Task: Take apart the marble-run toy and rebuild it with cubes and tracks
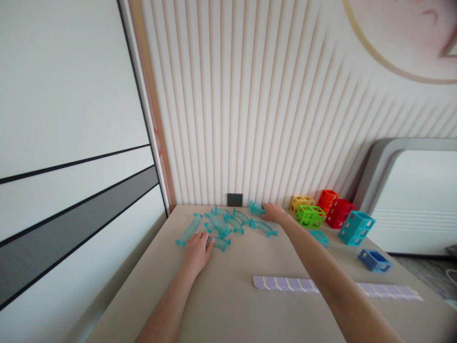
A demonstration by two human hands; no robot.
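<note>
Several translucent teal curved track pieces (218, 226) lie loosely together on the far left part of the table. My left hand (197, 251) rests at the near side of this group, its fingers closed around the end of one curved piece (220, 244). Just left of its fingertips lies a straighter-looking teal piece (191, 229). Farther back, close to the wall, my right hand (274, 212) grips another teal track piece (256, 208), whose near end is covered by the fingers. A separate curved piece (264, 227) lies in front of that hand.
Open-frame plastic blocks stand at the right: yellow (302, 203), green (310, 216), orange-red (327, 200), red (340, 213), teal (357, 227) and blue (374, 260). A teal rounded piece (320, 237) lies beside my right forearm. A lilac strip (285, 284) crosses the table under that forearm.
</note>
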